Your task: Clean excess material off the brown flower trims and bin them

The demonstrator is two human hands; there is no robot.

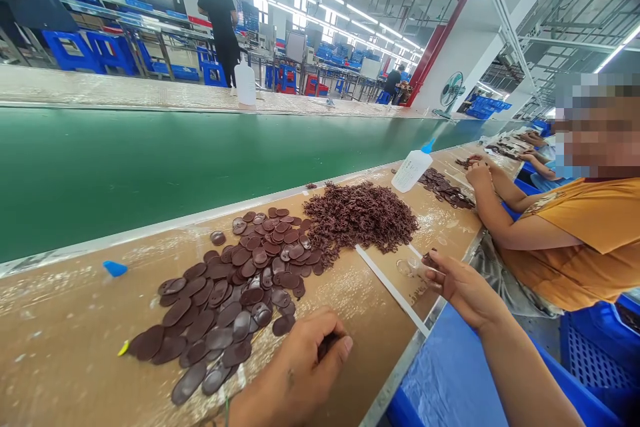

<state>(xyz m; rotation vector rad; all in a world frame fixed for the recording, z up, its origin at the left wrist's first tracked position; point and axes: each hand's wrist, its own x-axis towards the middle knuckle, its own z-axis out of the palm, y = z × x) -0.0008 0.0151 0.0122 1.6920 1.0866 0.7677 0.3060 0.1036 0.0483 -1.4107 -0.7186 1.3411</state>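
The discs (251, 296) lay spread left of the heap (360, 210) of shreds. On the heap's near side, the left hand (313, 357) was curled round a dark piece (327, 345), mostly hidden; to the heap's right, the right hand (457, 280) pinched a dark bit (429, 259) at its fingertips. The discs looked light, thin and pliable, unlikely to break, but their glossy faces might have slipped; the rim seemed the best hold.

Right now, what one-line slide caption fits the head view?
Left hand curled beside brown oval discs, right hand pinching a small dark piece, curly brown trimmings heaped beyond.
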